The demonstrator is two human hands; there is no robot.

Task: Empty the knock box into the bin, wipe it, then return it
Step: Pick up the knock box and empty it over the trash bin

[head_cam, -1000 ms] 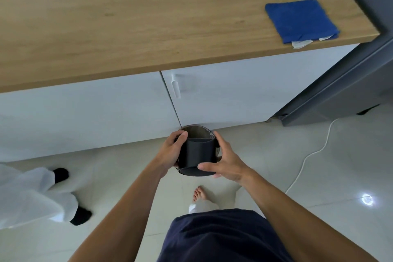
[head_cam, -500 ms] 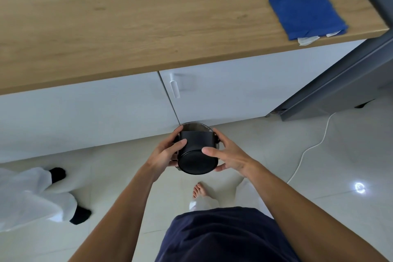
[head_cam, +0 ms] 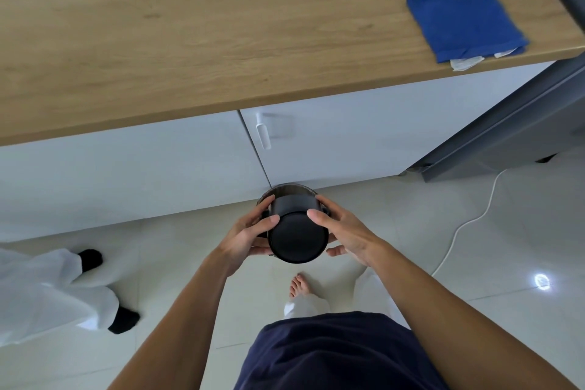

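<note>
The knock box [head_cam: 296, 231], a black round container, is held in mid-air over the floor in front of the white cabinets. It is tipped with its flat base toward me and its mouth pointing away. My left hand [head_cam: 250, 231] grips its left side and my right hand [head_cam: 343, 231] grips its right side. A folded blue cloth [head_cam: 465, 22] lies on the wooden counter [head_cam: 190, 41] at the far right, with white paper sticking out under it. No bin is in view.
White cabinet doors [head_cam: 348, 136] with a handle [head_cam: 262, 134] stand below the counter. A grey appliance [head_cam: 506, 136] is at the right, with a white cable [head_cam: 459, 225] on the tiled floor. Another person's white-trousered legs and black socks [head_cam: 91, 258] are at the left.
Both hands have tilted the knock box further, so its base now faces me instead of its side. The box has also risen slightly toward the cabinet.
</note>
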